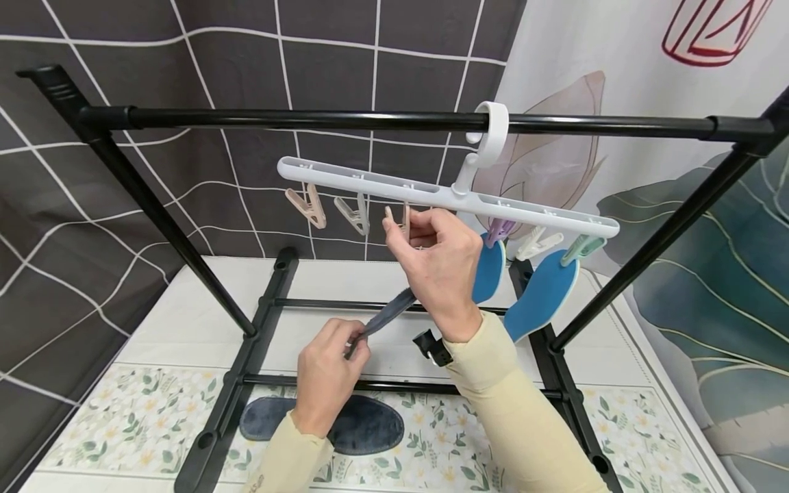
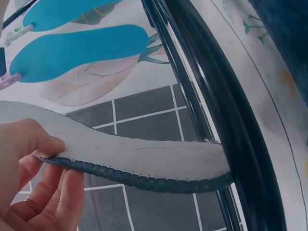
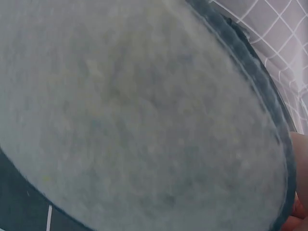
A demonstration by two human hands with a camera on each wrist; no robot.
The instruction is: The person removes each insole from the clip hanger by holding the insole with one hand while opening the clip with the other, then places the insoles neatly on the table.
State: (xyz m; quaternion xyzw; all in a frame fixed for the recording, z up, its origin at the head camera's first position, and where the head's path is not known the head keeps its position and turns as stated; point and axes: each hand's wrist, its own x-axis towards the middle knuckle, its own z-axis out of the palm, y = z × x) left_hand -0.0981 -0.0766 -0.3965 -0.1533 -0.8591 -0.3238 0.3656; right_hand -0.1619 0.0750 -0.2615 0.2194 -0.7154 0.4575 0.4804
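Note:
My left hand [image 1: 329, 366] pinches the edge of a dark grey fuzzy insole [image 1: 390, 313] between thumb and fingers. In the left wrist view the insole's pale underside [image 2: 159, 151] and dark fleecy edge show. My right hand [image 1: 440, 267] is raised to a white clip hanger [image 1: 376, 183] and pinches a beige clothespin [image 1: 405, 220] hanging from it. The insole's upper end passes behind the right hand, so its contact with the clothespin is hidden. The insole's pale face [image 3: 144, 120] fills most of the right wrist view.
The hanger hooks over a black rack's top bar [image 1: 296, 120]. Two blue insoles [image 1: 542, 294] hang from its right-hand clips; a beige clip [image 1: 308, 205] and a grey clip [image 1: 354, 213] hang at left. Another dark grey insole [image 1: 370, 424] lies on the floral surface below.

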